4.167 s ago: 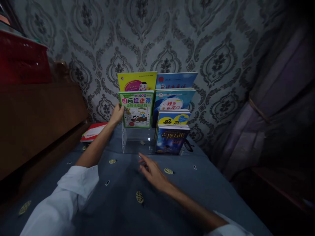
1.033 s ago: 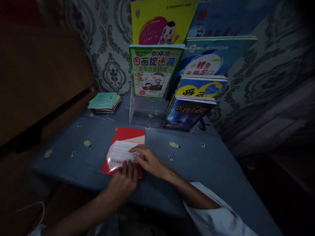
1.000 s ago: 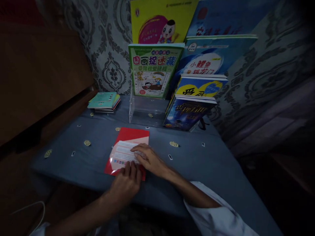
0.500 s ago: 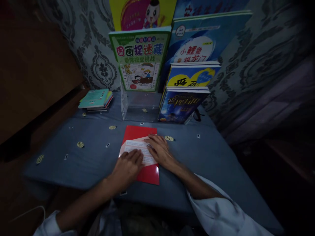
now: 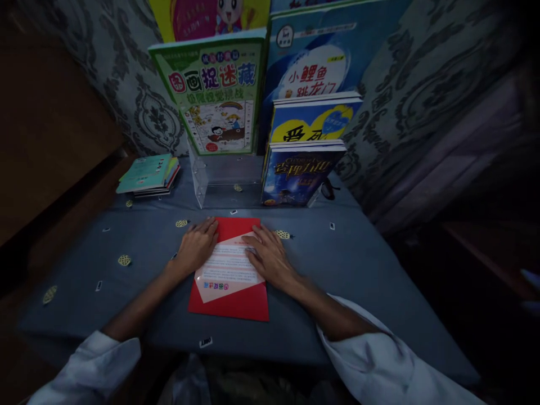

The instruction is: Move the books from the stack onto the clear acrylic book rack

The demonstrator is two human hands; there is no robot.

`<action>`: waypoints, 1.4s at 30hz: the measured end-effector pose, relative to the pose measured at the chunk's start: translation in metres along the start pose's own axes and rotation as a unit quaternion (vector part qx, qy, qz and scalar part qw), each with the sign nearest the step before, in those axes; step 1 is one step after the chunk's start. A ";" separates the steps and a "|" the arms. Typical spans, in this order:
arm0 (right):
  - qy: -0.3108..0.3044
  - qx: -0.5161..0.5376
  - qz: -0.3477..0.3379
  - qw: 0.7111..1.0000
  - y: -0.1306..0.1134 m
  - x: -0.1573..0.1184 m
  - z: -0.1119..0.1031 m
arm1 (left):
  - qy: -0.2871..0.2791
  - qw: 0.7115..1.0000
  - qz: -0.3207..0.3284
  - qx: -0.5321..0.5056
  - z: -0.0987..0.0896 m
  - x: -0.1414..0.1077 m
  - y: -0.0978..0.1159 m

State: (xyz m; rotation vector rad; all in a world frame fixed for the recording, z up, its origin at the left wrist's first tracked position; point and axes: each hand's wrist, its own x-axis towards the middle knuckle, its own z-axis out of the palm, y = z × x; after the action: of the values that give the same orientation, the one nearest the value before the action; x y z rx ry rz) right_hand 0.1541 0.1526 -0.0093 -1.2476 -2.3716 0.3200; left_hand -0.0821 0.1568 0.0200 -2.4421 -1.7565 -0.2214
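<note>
A red book (image 5: 240,309) lies flat on the table, its cover showing a pale slanted panel with lines of print and coloured characters that appear upside down. At its upper left edge rests my left hand (image 5: 197,244), fingers close together and stretched out, touching the cover. My right hand (image 5: 270,256) lies flat over the right side of the book, its fingers spread across the red border and the pale panel. Neither hand is wrapped round anything.
Behind the book stands a clear rack (image 5: 228,194) with a green picture book (image 5: 219,95), a dark blue book (image 5: 299,174) and several others. A small stack of books (image 5: 147,173) is at the back left. Dark glasses (image 5: 328,190) lie beside the rack on the patterned tablecloth (image 5: 346,281).
My left hand has moved from the middle of the cover up and left to the book's edge, uncovering the print. My right hand stays on the right side. The camera view has shifted slightly.
</note>
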 end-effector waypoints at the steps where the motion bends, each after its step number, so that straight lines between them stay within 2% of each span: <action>1: 0.000 0.003 -0.002 1.000 0.000 0.000 -0.001 | 0.008 1.000 0.001 -0.004 0.001 0.002 -0.001; 8: 0.011 0.022 -0.007 1.000 0.004 -0.001 0.001 | 0.051 0.998 0.033 -0.020 0.010 0.005 -0.006; 12: 0.005 0.031 -0.006 0.999 0.005 -0.002 0.002 | 0.060 0.996 0.062 -0.030 0.013 0.011 -0.002; 20: 0.009 0.050 -0.010 0.999 0.005 -0.001 -0.003 | 0.035 0.988 0.130 -0.076 0.017 0.031 0.020; 28: 0.016 0.065 -0.013 0.998 0.002 0.005 -0.012 | 0.014 0.965 0.216 -0.145 0.026 0.059 0.035; 36: 0.029 0.086 -0.033 0.995 0.010 0.008 -0.016 | 0.005 0.962 0.215 -0.168 0.026 0.066 0.039; 42: 0.015 0.057 -0.015 0.998 0.015 0.010 -0.012 | 0.038 0.966 0.179 -0.180 0.029 0.062 0.034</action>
State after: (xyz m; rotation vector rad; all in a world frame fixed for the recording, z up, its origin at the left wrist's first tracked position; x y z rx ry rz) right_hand 0.1658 0.1694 -0.0018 -1.1555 -2.3110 0.4182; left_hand -0.0292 0.2088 0.0031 -2.8988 -1.3025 -0.6334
